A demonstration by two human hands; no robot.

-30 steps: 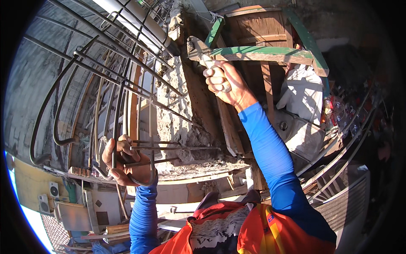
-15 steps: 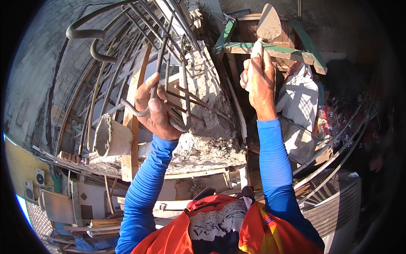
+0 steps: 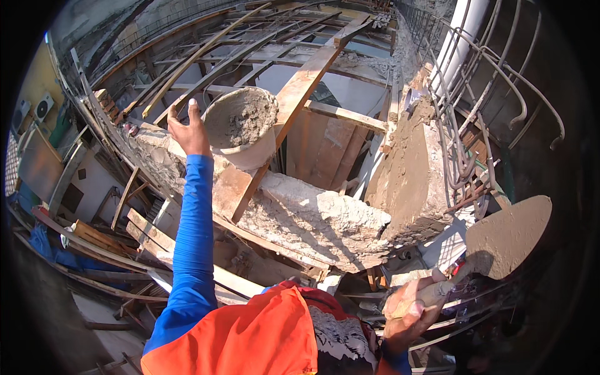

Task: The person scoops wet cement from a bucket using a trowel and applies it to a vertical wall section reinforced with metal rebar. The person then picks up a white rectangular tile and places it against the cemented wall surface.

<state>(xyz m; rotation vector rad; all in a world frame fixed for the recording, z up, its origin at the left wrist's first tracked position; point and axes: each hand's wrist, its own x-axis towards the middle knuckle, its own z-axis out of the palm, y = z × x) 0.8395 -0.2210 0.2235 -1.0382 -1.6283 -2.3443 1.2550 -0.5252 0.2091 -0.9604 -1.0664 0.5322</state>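
A bucket (image 3: pixel 255 150) with grey mortar (image 3: pixel 245 119) in it stands on a wooden plank, tilted a little toward me. At its left side is my left hand (image 3: pixel 189 131), fingers apart and holding nothing; whether it touches the rim I cannot tell. My right hand (image 3: pixel 409 309), low on the right, is wrapped round the handle of a trowel (image 3: pixel 509 237). The broad blade points up and right, with a grey film of mortar over it. Smoothed wet mortar (image 3: pixel 403 178) covers the wall top in front of the trowel.
Bent steel bars (image 3: pixel 465 131) stick out on the right beside a white pipe (image 3: pixel 462 37). A rough masonry wall (image 3: pixel 300 212) runs across the middle. The long wooden plank (image 3: pixel 306 78) crosses an opening between beams. Loose timber (image 3: pixel 150 237) and an air-conditioning unit (image 3: pixel 44 106) lie lower left.
The view has swung left. My left hand has let go of a bent steel bar and is now beside the bucket. My right hand has come lower and nearer with the trowel.
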